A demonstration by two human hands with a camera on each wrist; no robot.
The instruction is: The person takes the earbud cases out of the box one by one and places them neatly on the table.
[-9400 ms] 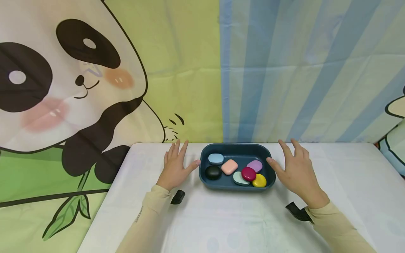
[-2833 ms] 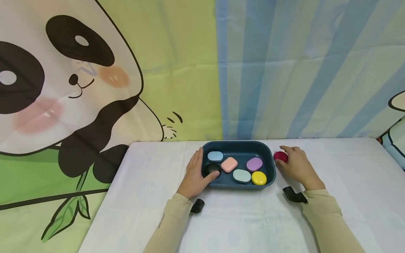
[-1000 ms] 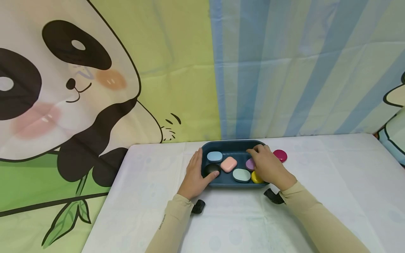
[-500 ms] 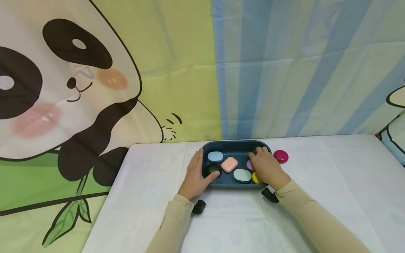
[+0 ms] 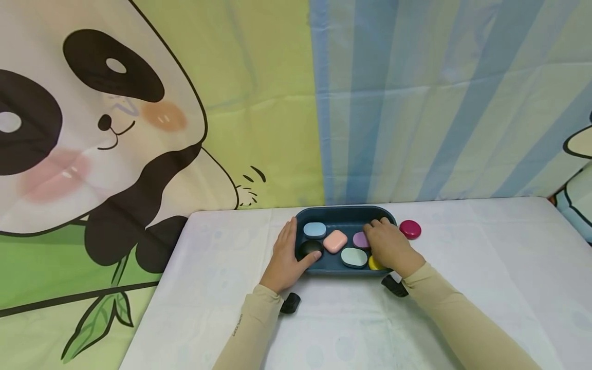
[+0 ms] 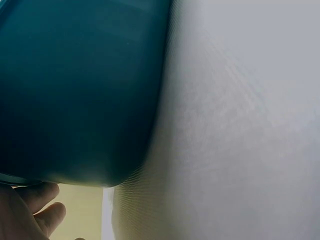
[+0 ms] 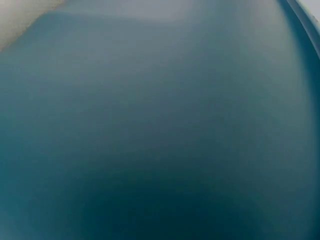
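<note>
6 pebble-like pieces point(image 5: 335, 241) lie in the navy tray point(image 5: 330, 272), gripped at 9 o'clock by the left hand point(image 5: 285, 261), while the right hand point(image 5: 390, 246), its hold hidden from me, part-covers the purple oval point(image 5: 361, 240) at 3 o'clock.

Head view forward-down, both wrist views close on tray point(image 5: 344, 272)

No word, brand or number can be read; the only mark like lettering is a short line of small dark print point(image 5: 237, 325) along the beige fabric left sleeve point(image 5: 254, 322), too tiny to decipher
</note>
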